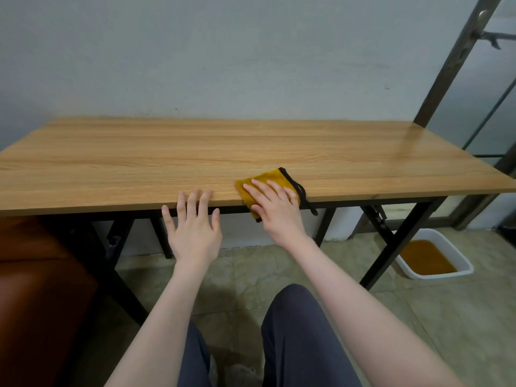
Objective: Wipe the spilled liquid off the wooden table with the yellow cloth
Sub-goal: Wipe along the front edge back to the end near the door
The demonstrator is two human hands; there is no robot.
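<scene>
1. Right hand [275, 209]: fingers straight, pressing yellow cloth [266, 181] flat at near edge of wooden table [167, 155]
2. Left hand [194, 227]: fingers spread, fingertips on table edge, holding nothing

The cloth [275, 178] lies on the table's [139, 163] near edge, under the right hand [275, 209]; the left hand [194, 227] is just beside it, to its left. A tub [435, 256] sits on the floor, under the table's right end.

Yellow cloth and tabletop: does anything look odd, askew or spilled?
The yellow cloth hangs partly over the wooden table's near edge under the flat right hand. No puddle is visible on the tabletop. A white tub of brownish liquid sits on the floor.
</scene>
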